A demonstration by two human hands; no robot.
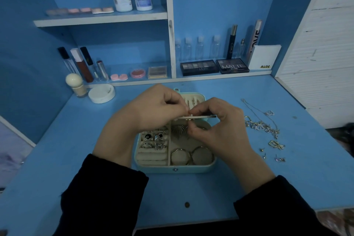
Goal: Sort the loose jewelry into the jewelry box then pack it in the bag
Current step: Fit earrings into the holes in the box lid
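An open mint-green jewelry box (pixel 175 168) lies on the blue desk. Rings (pixel 155 140) fill its left slots, two hoop bangles (pixel 191 156) sit at its front right, and a leaf-shaped piece (pixel 177 130) lies behind them. My left hand (pixel 153 113) and my right hand (pixel 220 130) meet above the box, fingertips pinching a small earring (pixel 189 116) at a thin cream earring panel (pixel 199 117) that both hands hold. Loose chains and pendants (pixel 262 124) and small studs (pixel 275 156) lie on the desk to the right. No bag is in view.
At the back left stand a round white jar (pixel 102 94) and a cream-topped bottle (pixel 75 85). Shelves behind hold lipsticks, palettes (pixel 214 67) and bottles. A white slatted panel (pixel 321 63) borders the right. A small dark spot (pixel 187 204) marks the desk front.
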